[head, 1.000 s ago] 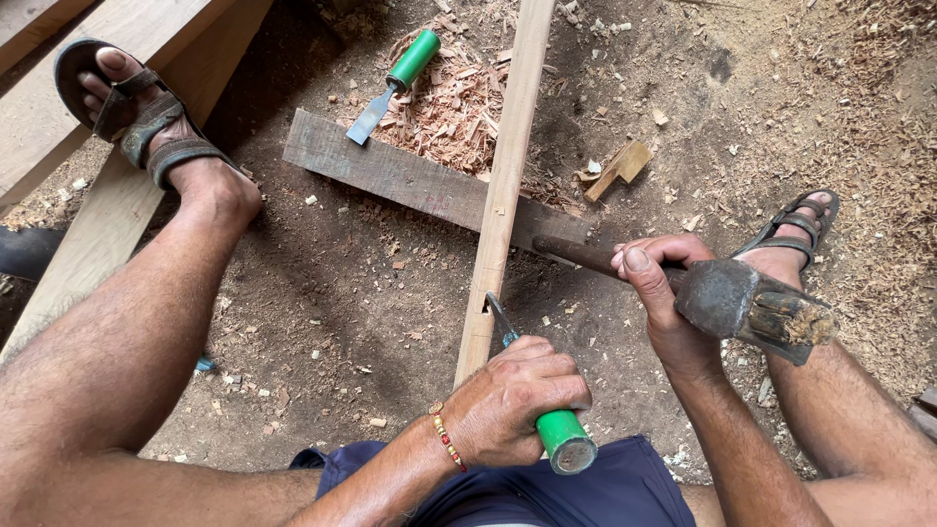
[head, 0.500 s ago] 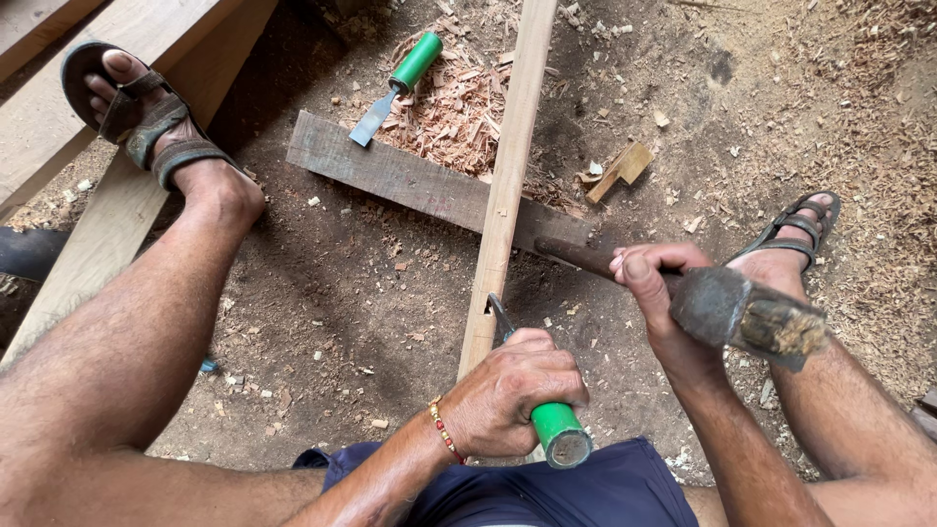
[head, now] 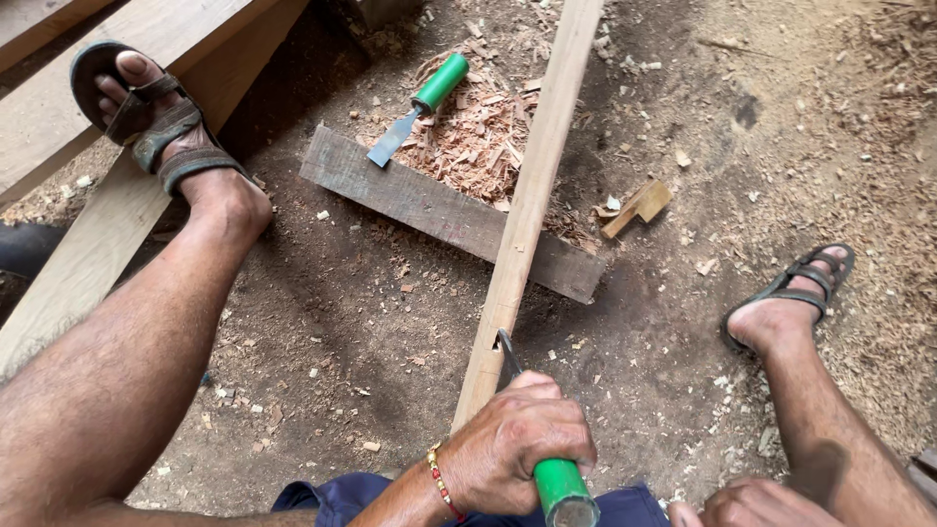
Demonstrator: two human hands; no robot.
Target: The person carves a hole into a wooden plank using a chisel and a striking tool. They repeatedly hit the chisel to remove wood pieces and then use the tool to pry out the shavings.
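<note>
Left hand [head: 517,444] sets a green-handled chisel [head: 547,449] into a long wooden batten [head: 532,195].

The fingers are wrapped tight around the green handle, its blade tip resting in a notch at the batten's near end; the right hand [head: 747,506] shows only as knuckles at the near edge, right of the left, so I cannot tell how its fingers stand or whether it holds anything; the batten runs far-to-near across a dark plank [head: 429,210] on the dirt; a 2nd green-handled chisel [head: 420,112] lies on that plank's far left, by a heap of wood shavings [head: 478,132]; a small wood offcut [head: 636,207] sits right of the batten; no packages, labels or signs show; a judgement: the blade could skid off the narrow batten toward the bare legs, since nothing clamps the wood.
</note>
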